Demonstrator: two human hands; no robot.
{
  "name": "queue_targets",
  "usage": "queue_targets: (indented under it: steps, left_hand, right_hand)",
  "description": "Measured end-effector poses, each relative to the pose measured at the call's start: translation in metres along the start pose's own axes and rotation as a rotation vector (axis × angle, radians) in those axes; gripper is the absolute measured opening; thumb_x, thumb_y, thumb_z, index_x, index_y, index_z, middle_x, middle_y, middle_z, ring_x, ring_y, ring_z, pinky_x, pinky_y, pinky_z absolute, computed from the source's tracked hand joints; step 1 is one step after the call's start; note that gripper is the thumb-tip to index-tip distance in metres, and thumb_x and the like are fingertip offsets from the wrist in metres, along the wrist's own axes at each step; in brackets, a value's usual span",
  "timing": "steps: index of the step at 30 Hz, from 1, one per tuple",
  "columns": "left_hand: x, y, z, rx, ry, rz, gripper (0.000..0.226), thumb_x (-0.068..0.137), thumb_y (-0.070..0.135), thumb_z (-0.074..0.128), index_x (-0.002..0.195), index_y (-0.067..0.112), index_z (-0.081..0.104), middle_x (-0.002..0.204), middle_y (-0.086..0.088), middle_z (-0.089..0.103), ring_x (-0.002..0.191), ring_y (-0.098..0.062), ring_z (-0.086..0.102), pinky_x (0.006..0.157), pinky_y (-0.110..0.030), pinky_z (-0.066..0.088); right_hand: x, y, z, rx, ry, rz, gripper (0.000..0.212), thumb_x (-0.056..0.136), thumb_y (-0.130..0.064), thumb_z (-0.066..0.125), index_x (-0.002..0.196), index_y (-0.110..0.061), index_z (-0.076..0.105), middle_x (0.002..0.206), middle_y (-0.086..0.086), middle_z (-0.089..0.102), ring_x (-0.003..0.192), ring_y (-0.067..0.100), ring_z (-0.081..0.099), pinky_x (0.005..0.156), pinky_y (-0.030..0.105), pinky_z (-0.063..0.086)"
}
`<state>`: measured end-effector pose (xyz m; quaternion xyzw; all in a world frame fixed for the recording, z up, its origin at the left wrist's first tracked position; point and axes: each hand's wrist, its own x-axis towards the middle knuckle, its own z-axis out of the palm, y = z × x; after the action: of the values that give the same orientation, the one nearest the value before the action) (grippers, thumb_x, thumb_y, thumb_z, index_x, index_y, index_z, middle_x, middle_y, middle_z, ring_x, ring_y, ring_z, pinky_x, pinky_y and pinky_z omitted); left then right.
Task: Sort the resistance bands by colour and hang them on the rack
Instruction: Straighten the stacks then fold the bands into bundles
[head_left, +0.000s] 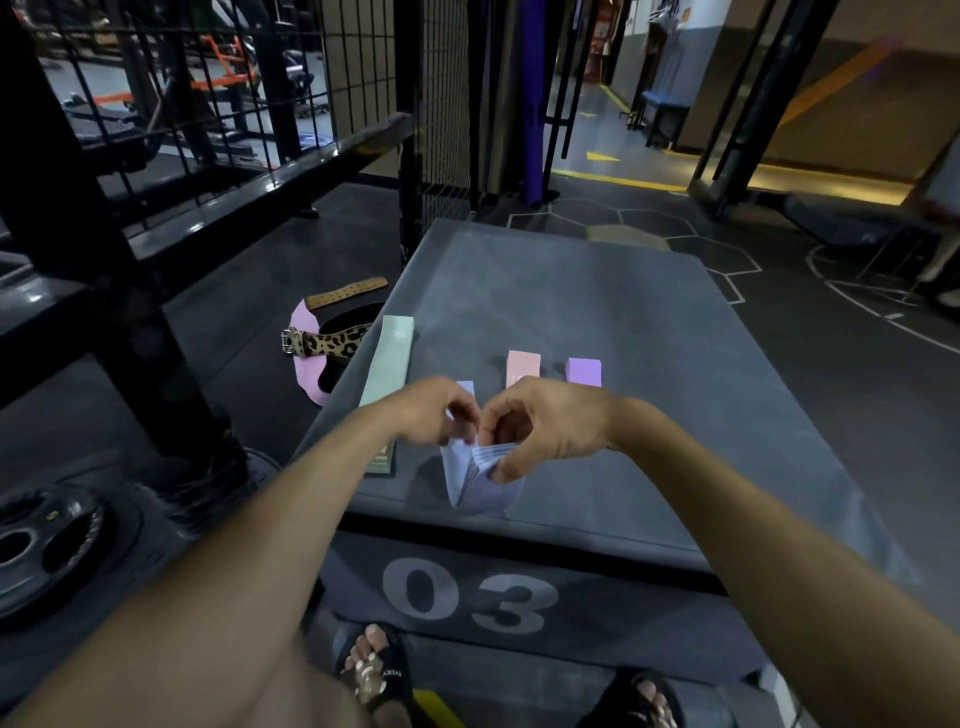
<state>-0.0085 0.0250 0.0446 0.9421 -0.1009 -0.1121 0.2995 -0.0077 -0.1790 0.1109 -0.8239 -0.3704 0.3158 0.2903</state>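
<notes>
Pinching the lavender band (480, 480) from both sides, my left hand (434, 410) and right hand (545, 421) curl on its upper edge; it hangs below my fingertips, long axis downward.

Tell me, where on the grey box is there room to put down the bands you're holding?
Bare top lies beyond the pink band and purple band, up to the far edge of the grey box, and along its right side. It is crowded near the front left, where both hands, left and right, hold the lilac bands beside the green band.
</notes>
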Motion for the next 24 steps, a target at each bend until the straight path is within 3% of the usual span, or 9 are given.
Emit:
queue_targets:
  steps: [4,11,15,18,24]
  left_hand:
    - [-0.026,-0.003,0.015,-0.097,-0.170,-0.084,0.025,0.085,-0.007,0.058,0.085,0.015,0.071,0.063,0.010,0.063,0.058,-0.011,0.055,0.057,-0.025,0.045]
    - [-0.050,-0.016,0.039,-0.436,-0.033,-0.243,0.030,0.093,-0.008,0.049,0.108,0.008,0.071,0.051,0.010,0.059,0.044,-0.004,0.052,0.044,-0.021,0.042]
    - [-0.053,-0.013,0.049,-0.569,0.040,-0.311,0.025,0.096,-0.002,0.047,0.104,0.010,0.068,0.056,0.002,0.061,0.048,-0.011,0.054,0.043,-0.023,0.042]
    - [-0.054,-0.014,0.051,-0.658,0.092,-0.360,0.022,0.099,0.006,0.045,0.103,0.013,0.065,0.068,-0.005,0.064,0.055,-0.016,0.058,0.047,-0.026,0.043]
    - [-0.051,-0.014,0.054,-0.868,0.127,-0.398,0.013,0.100,0.014,0.049,0.101,0.014,0.062,0.077,-0.006,0.064,0.056,-0.017,0.059,0.047,-0.027,0.043]
  right_hand:
    - [0.008,-0.007,-0.009,-0.025,0.001,0.027,0.018,0.080,-0.007,0.082,0.094,-0.008,0.071,0.088,0.009,0.073,0.077,0.012,0.066,0.067,0.022,0.052]
    - [0.037,-0.014,-0.030,-0.028,-0.088,0.115,0.016,0.083,-0.004,0.079,0.094,-0.010,0.069,0.084,0.004,0.070,0.067,0.005,0.066,0.058,0.017,0.051]
    - [0.071,-0.006,-0.044,-0.046,-0.059,0.158,0.023,0.082,-0.004,0.080,0.102,-0.003,0.069,0.087,0.004,0.072,0.078,0.013,0.070,0.071,0.029,0.060]
    - [0.100,0.004,-0.050,-0.104,-0.028,0.184,0.019,0.082,-0.007,0.081,0.097,-0.007,0.070,0.086,0.002,0.073,0.082,0.018,0.071,0.081,0.038,0.062]
    - [0.143,0.020,-0.052,-0.315,-0.049,0.231,0.018,0.078,-0.021,0.085,0.089,-0.025,0.070,0.093,-0.003,0.071,0.083,0.016,0.066,0.080,0.033,0.060]
